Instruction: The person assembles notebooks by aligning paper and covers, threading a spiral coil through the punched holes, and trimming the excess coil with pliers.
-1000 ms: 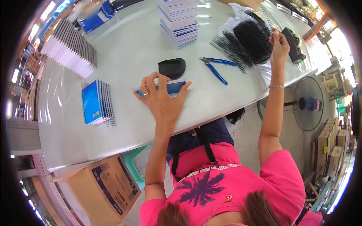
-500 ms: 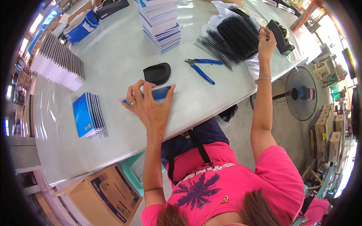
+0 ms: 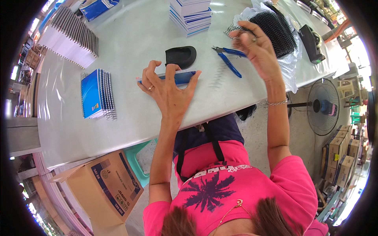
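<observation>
My left hand [image 3: 168, 88] grips a thin blue notebook [image 3: 184, 78] on its edge, thumb at one end and fingers along the other. Just beyond it lies a black, rounded flat piece [image 3: 180, 57]. Raised over the table is my right hand [image 3: 260, 53], fingers bent together and partly blurred, with a black spiral binding coil pinched in them. A faint coil-shaped streak [image 3: 217, 76] shows between the hands; I cannot tell whether it is the coil or its reflection. Blue-handled cutters [image 3: 228, 61] lie open by my right hand, near the pile of black coils [image 3: 275, 31].
Spiral-bound blue notebooks [image 3: 93, 94] lie at left, below a tall bound stack [image 3: 73, 37]. Unbound booklets [image 3: 189, 17] are piled at the back. A black tape dispenser [image 3: 312, 44] stands at right. A fan [image 3: 323, 106] and cardboard box [image 3: 106, 187] are off the table.
My right hand has moved left and nearer, from the coil pile toward the cutters. The left hand keeps its hold on the notebook. The whole view has shifted slightly.
</observation>
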Demonstrator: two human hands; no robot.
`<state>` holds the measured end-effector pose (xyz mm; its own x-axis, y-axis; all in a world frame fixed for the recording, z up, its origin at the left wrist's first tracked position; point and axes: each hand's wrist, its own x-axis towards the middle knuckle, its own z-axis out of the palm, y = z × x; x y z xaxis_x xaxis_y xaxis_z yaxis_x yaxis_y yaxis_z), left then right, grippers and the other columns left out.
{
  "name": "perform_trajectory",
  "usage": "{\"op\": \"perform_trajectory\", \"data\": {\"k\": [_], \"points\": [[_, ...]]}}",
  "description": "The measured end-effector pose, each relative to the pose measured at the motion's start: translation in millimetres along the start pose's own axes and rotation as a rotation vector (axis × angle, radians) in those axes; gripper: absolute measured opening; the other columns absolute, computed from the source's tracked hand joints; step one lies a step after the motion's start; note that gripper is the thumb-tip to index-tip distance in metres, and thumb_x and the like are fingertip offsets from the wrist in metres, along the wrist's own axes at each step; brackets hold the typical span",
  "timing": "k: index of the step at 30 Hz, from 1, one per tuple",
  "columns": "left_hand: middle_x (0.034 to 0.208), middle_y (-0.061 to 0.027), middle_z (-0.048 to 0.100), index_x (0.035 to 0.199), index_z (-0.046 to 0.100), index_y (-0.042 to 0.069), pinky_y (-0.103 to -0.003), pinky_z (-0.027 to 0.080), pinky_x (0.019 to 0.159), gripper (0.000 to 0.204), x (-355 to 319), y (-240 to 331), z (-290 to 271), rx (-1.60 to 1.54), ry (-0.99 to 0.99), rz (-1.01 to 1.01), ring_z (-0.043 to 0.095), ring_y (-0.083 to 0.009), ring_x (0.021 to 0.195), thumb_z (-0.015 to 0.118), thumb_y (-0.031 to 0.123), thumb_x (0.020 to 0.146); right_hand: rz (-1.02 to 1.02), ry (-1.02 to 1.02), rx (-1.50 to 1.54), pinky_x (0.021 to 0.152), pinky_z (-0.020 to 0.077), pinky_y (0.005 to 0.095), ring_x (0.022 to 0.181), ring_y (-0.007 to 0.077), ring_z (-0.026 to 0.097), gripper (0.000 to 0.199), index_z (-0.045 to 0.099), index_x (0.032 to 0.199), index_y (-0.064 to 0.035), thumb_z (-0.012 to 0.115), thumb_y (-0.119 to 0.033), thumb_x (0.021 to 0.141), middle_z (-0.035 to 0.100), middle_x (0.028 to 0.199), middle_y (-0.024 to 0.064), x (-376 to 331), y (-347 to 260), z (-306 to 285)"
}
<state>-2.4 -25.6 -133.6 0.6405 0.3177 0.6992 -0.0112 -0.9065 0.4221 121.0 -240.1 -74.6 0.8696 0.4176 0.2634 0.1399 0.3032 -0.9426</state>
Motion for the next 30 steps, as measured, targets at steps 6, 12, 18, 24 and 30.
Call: {"op": "perform_trajectory", "data": {"k": [6, 12, 18, 24, 30], "points": [[0.124, -0.0062, 0.043, 0.097, 0.062, 0.017, -0.074, 0.023, 0.099, 0.045, 2, -1, 1, 0.023, -0.077, 0.007, 0.037, -0.0326, 0.127, 0.084, 0.046, 0.071, 0.049, -0.193, -0.245, 0.077, 0.0508, 0.0276, 0.081, 0.0131, 0.062, 0.035, 0.051, 0.13, -0.0013, 0.06, -0.008, 0.098, 0.064, 0.093, 0.006, -7, 8, 52], [0.123, -0.0053, 0.044, 0.098, 0.062, 0.017, -0.074, 0.024, 0.099, 0.045, 2, -3, 1, 0.001, -0.062, -0.001, 0.038, -0.0329, 0.125, 0.084, 0.046, 0.071, 0.082, -0.229, -0.675, 0.082, 0.0499, 0.0304, 0.085, 0.0153, 0.062, 0.025, 0.064, 0.112, -0.002, 0.071, -0.008, 0.089, 0.07, 0.097, 0.0061, -14, 8, 64], [0.118, -0.004, 0.048, 0.097, 0.063, 0.016, -0.072, 0.023, 0.099, 0.045, 3, -4, 2, 0.01, -0.086, 0.0, 0.039, -0.0329, 0.122, 0.083, 0.046, 0.071, -0.074, -0.193, -0.739, 0.077, 0.0487, 0.0347, 0.078, 0.0258, 0.06, 0.022, 0.065, 0.105, 0.001, 0.071, -0.007, 0.085, 0.072, 0.094, 0.0117, -20, 15, 67], [0.113, -0.0024, 0.051, 0.096, 0.063, 0.016, -0.071, 0.023, 0.099, 0.044, 5, -1, 0, 0.03, -0.098, -0.003, 0.04, -0.0323, 0.12, 0.083, 0.044, 0.07, -0.103, -0.153, -0.687, 0.079, 0.0479, 0.0352, 0.081, 0.0255, 0.059, 0.021, 0.063, 0.103, 0.002, 0.069, 0.001, 0.083, 0.067, 0.095, 0.0118, -24, 20, 72], [0.108, -0.0017, 0.052, 0.095, 0.064, 0.016, -0.067, 0.025, 0.099, 0.043, 7, 0, 0, 0.059, -0.109, -0.015, 0.041, -0.0311, 0.119, 0.083, 0.043, 0.067, -0.133, -0.077, -0.686, 0.08, 0.0471, 0.0344, 0.083, 0.0233, 0.058, 0.021, 0.063, 0.102, 0.0014, 0.068, 0.004, 0.082, 0.064, 0.095, 0.0108, -29, 28, 75]]}}
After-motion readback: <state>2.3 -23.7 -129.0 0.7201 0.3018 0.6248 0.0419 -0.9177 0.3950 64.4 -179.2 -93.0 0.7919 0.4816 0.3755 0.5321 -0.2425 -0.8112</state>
